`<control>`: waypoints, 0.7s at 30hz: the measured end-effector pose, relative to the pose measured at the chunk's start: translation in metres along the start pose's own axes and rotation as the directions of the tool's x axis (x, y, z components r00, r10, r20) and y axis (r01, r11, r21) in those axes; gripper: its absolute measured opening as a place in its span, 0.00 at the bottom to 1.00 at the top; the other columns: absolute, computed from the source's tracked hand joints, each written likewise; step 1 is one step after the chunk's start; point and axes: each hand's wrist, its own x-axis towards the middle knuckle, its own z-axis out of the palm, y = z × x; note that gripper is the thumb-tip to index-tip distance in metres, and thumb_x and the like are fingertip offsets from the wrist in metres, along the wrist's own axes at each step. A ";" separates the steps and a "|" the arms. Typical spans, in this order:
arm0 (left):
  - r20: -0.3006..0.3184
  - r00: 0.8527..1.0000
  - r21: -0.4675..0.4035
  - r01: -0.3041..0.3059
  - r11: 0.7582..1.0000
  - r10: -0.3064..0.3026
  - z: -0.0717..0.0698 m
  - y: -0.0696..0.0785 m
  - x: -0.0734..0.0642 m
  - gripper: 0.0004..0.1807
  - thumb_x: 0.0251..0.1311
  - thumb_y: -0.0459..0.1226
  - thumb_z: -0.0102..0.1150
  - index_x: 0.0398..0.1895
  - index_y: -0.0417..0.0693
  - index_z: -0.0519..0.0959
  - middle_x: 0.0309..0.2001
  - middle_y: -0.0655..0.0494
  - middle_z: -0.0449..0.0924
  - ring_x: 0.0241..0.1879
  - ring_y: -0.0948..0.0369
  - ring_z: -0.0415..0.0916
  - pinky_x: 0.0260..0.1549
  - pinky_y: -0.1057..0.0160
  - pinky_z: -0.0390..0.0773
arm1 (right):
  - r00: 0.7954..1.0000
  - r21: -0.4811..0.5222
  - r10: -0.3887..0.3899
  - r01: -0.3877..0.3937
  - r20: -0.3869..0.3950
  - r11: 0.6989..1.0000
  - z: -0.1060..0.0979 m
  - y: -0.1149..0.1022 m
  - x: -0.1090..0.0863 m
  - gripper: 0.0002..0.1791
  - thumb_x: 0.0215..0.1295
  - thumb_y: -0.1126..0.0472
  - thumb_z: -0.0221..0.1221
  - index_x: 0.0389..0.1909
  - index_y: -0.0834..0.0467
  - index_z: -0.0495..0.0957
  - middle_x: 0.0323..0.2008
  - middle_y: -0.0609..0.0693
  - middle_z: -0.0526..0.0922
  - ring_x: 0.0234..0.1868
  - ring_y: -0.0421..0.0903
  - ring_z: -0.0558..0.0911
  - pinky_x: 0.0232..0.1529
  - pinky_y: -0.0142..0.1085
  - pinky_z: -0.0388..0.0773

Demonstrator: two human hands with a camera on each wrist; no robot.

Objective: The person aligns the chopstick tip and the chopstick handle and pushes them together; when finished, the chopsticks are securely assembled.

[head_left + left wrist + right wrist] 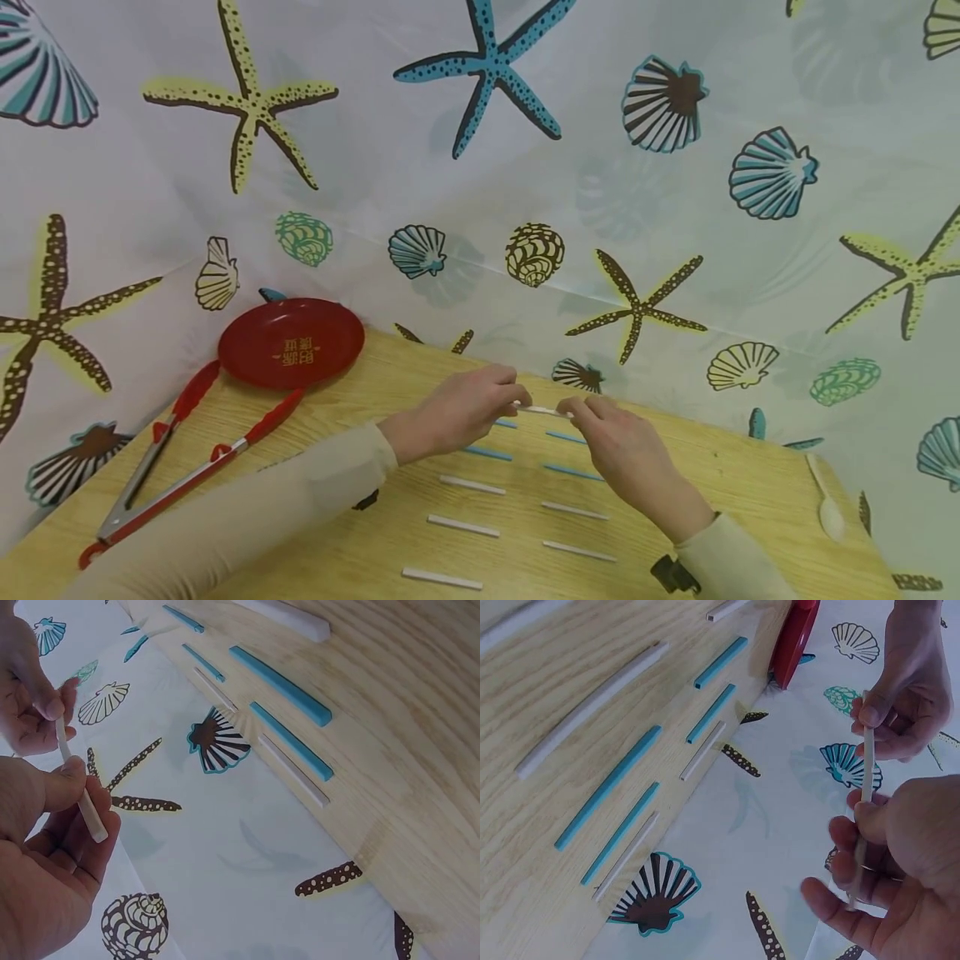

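A thin white square-edged stick point(542, 410) spans the gap between both hands above the far table edge. My left hand point(471, 410) pinches one end between thumb and fingers; my right hand point(626, 454) pinches the other. In the left wrist view the stick point(91, 814) sticks out past the left thumb and looks slightly bent. The right wrist view shows the same stick point(868, 765) running under the right thumb. Below the hands, blue sticks point(573, 472) and white sticks point(463, 526) lie in two columns on the wooden table point(675, 533).
On the left lie a red plate point(258, 346) with gold characters and spread red-handled tongs point(176, 500). A white spoon point(828, 512) rests near the right edge. Behind the table hangs a white cloth point(360, 167) printed with shells and starfish.
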 end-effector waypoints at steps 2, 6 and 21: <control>-0.004 1.000 0.000 -0.003 1.000 0.003 0.001 0.001 0.000 0.09 0.63 0.29 0.64 0.44 0.49 0.83 0.32 0.59 0.69 0.29 0.64 0.72 0.25 0.73 0.72 | 0.999 0.019 -0.009 0.009 -0.038 1.000 0.001 -0.001 0.000 0.12 0.64 0.69 0.65 0.46 0.57 0.77 0.35 0.47 0.78 0.30 0.44 0.77 0.22 0.33 0.75; -0.002 1.000 -0.024 -0.007 1.000 0.007 0.003 0.002 0.001 0.08 0.63 0.29 0.64 0.43 0.48 0.84 0.32 0.59 0.70 0.30 0.65 0.72 0.27 0.73 0.73 | 0.995 0.060 -0.019 0.025 -0.102 0.998 0.001 0.000 -0.002 0.09 0.61 0.68 0.66 0.41 0.59 0.78 0.34 0.48 0.79 0.37 0.46 0.80 0.32 0.36 0.80; 0.044 0.999 -0.124 -0.023 0.992 0.029 -0.003 0.010 0.004 0.09 0.61 0.24 0.62 0.41 0.42 0.86 0.29 0.59 0.70 0.27 0.66 0.67 0.28 0.72 0.71 | 0.964 0.224 -0.088 0.146 -0.250 0.964 -0.006 -0.007 -0.004 0.02 0.65 0.70 0.63 0.37 0.63 0.83 0.28 0.49 0.83 0.26 0.42 0.81 0.26 0.32 0.79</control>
